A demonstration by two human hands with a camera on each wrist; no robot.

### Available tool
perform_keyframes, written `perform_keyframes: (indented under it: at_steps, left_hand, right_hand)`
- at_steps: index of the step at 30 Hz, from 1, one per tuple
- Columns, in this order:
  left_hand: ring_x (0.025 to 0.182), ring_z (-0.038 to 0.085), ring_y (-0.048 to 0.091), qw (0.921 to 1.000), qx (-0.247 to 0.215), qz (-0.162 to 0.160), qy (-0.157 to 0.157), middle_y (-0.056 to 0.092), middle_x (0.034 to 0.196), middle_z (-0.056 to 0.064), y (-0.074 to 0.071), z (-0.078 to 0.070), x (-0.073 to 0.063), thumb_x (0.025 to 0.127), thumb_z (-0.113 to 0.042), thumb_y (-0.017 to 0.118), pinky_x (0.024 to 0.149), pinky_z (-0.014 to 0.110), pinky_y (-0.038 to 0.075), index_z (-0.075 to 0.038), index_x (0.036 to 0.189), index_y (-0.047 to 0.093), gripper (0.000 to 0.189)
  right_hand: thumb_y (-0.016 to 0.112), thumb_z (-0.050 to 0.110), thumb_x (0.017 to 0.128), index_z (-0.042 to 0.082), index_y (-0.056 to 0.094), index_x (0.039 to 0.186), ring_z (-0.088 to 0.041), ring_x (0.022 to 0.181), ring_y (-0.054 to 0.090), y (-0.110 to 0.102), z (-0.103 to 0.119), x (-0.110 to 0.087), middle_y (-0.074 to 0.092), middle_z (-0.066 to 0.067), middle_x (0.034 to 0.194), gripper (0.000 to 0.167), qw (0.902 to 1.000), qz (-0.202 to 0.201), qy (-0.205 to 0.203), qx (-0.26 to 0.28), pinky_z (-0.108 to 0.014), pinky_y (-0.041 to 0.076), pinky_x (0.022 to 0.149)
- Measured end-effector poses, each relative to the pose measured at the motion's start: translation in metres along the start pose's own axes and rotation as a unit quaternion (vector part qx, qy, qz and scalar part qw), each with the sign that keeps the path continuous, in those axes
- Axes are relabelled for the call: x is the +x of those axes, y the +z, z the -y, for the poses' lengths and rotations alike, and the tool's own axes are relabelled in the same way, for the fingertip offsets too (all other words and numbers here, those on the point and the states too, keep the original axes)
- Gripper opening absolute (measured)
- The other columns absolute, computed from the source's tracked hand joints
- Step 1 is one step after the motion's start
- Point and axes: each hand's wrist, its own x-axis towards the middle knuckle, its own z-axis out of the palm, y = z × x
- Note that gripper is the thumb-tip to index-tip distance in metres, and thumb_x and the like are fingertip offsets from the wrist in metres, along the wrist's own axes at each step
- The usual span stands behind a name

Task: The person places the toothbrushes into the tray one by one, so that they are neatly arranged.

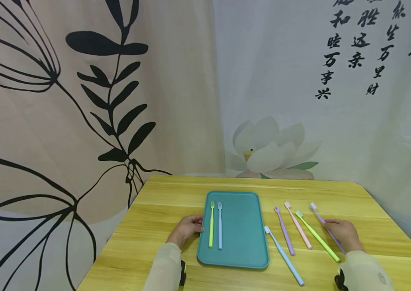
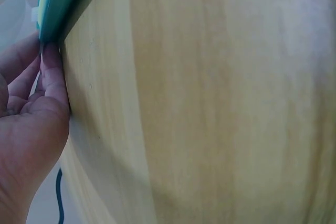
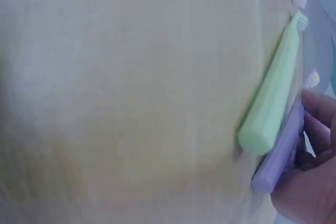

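Note:
My left hand [image 1: 186, 229] pinches the left rim of a teal tray [image 1: 243, 226]; in the left wrist view its thumb and fingers meet at the tray's edge. On the tray lie a green toothbrush [image 1: 211, 226] and a blue toothbrush [image 1: 220, 228], side by side. At the right, my right hand [image 1: 344, 233] holds a purple toothbrush [image 1: 318, 216] by its handle. In the right wrist view that purple toothbrush [image 3: 278, 158] runs along the fingers, beside a light green toothbrush [image 3: 270, 93]. Whether it touches the table I cannot tell.
Between the tray and my right hand, a blue toothbrush [image 1: 283, 255], another purple toothbrush [image 1: 284, 231], a pink toothbrush [image 1: 298, 226] and the light green toothbrush [image 1: 318, 236] lie slanted on the wooden table [image 1: 176, 198]. Behind it hangs a printed curtain [image 1: 183, 101].

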Motion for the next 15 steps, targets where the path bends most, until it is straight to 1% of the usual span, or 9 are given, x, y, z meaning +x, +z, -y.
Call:
perform_keyframes:
  at_steps: [5,8,11,15]
  left_hand:
    - [0.102,0.024,0.057,1.0,0.002,-0.002,-0.003,0.062,0.111,0.017,-0.0001,-0.0003,-0.0004,0.084,0.01,0.067,0.09,0.036,0.051,0.012,0.131,0.056,0.048]
    - [0.101,0.024,0.057,1.0,0.003,-0.002,-0.003,0.063,0.111,0.016,-0.0003,0.0011,0.0009,0.084,0.01,0.067,0.089,0.036,0.051,0.011,0.131,0.057,0.048]
    - [0.101,0.024,0.057,1.0,0.002,0.0,-0.001,0.063,0.11,0.015,-0.0003,0.0023,0.0019,0.084,0.011,0.067,0.089,0.036,0.052,0.012,0.13,0.057,0.048]
    - [0.101,0.024,0.057,1.0,0.003,0.0,-0.001,0.063,0.11,0.015,-0.0001,0.0016,0.0015,0.084,0.011,0.067,0.089,0.036,0.052,0.012,0.13,0.056,0.048]
  right_hand:
    - [0.063,0.035,0.093,-0.006,0.065,0.122,-0.041,0.103,0.053,-0.0007,-0.0039,0.0045,0.05,-0.037,0.13,0.05,0.9994,-0.007,0.011,0.033,-0.039,0.044,0.077]
    - [0.064,0.035,0.093,-0.007,0.063,0.125,-0.037,0.103,0.053,-0.0005,-0.0036,0.002,0.049,-0.036,0.132,0.053,0.998,-0.011,0.019,0.059,-0.035,0.043,0.074]
    - [0.063,0.035,0.094,-0.007,0.06,0.129,-0.038,0.105,0.052,-0.0014,-0.0028,0.0002,0.046,-0.036,0.136,0.055,0.9971,-0.01,0.025,0.071,-0.036,0.044,0.076]
    - [0.06,0.036,0.096,-0.005,0.058,0.132,-0.045,0.115,0.048,-0.004,-0.0011,0.0014,0.04,-0.036,0.142,0.054,0.9974,-0.007,0.023,0.067,-0.045,0.045,0.085]
